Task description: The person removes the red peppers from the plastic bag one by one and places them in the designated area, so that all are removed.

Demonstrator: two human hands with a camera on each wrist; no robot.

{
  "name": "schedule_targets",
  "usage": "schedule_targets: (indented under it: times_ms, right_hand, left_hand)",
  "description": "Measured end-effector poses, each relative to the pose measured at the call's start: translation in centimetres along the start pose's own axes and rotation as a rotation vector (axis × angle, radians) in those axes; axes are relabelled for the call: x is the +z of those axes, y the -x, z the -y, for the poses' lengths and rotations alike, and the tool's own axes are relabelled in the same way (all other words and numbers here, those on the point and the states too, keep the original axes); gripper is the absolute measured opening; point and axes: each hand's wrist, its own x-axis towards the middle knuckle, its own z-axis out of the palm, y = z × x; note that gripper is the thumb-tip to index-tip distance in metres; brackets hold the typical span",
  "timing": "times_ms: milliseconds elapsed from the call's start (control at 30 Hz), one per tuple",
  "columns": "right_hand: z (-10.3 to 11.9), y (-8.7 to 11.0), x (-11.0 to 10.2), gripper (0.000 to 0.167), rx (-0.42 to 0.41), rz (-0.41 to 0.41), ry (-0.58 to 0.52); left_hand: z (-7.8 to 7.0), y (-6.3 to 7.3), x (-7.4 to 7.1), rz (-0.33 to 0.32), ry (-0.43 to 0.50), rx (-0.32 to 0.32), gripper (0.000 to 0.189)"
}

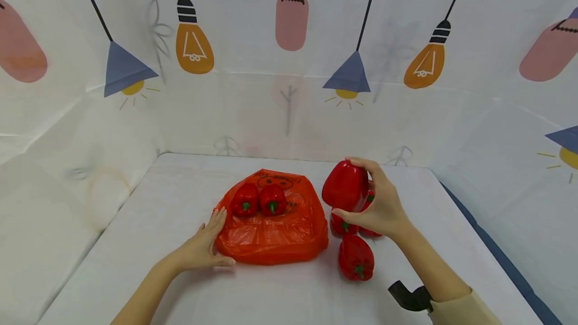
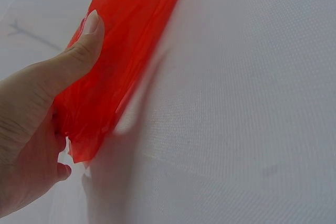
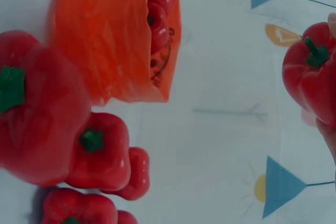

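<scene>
In the head view an orange-red plastic bag (image 1: 275, 237) stands on the table with two red bell peppers, a left one (image 1: 245, 200) and a right one (image 1: 273, 199), side by side at its mouth. My left hand (image 1: 203, 247) touches the bag's left side, fingers extended, thumb apart; the left wrist view has the thumb (image 2: 79, 59) across the red film (image 2: 126, 35). My right hand (image 1: 381, 207) grips a large red bell pepper (image 1: 345, 185) between thumb and fingers, raised over other peppers. That held pepper (image 3: 312, 74) shows its green stem at the right wrist view's edge.
Right of the bag, a red bell pepper (image 1: 356, 258) lies nearest me, with several more behind it, partly hidden by my right hand. The white table (image 1: 189, 179) meets a wall sheet (image 1: 253, 109) printed with lamps. A dark strap (image 1: 410, 296) hangs by my right sleeve.
</scene>
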Motion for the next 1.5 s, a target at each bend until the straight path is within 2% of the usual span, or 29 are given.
schedule_targets:
  times_ms: [1033, 1500]
  right_hand:
    - [-1.3, 3.2, -4.7, 0.106, 0.036, -0.023, 0.187]
    - [-1.7, 4.7, -6.2, 0.110, 0.075, -0.023, 0.225]
  left_hand:
    - [-0.1, 0.0, 0.1, 0.003, -0.003, -0.006, 0.120]
    - [0.0, -0.2, 0.0, 0.005, -0.006, -0.003, 0.120]
